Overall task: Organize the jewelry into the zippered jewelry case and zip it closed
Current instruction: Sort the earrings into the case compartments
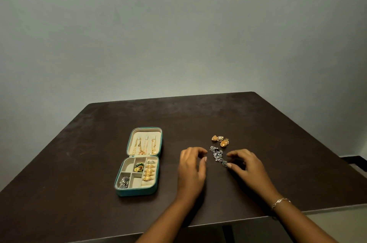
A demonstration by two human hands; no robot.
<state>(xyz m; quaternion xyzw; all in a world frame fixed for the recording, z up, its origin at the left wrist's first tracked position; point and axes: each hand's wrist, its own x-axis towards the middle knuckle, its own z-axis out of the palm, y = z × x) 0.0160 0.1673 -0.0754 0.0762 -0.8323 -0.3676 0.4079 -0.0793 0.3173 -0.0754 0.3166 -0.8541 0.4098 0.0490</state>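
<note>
A teal zippered jewelry case [139, 192] lies open on the dark table, lid flat behind it with gold chains [144, 146] hung inside. Its cream compartments hold gold earrings [149, 172], a green and gold piece [139, 167], a ring and a silver piece [124, 181]. To the right lie loose gold earrings [220, 140] and a silver jewelry piece [217, 155]. My left hand [191, 171] hovers just left of the silver piece, fingers loosely curled, holding nothing. My right hand [245, 169] touches the silver piece's near end with its thumb tip; fingers arch over it.
The brown table [198, 117] stands against a plain grey wall. Its front edge runs just below my forearms. A thin bracelet [281, 202] circles my right wrist. A dark ledge shows at the far right past the table's edge.
</note>
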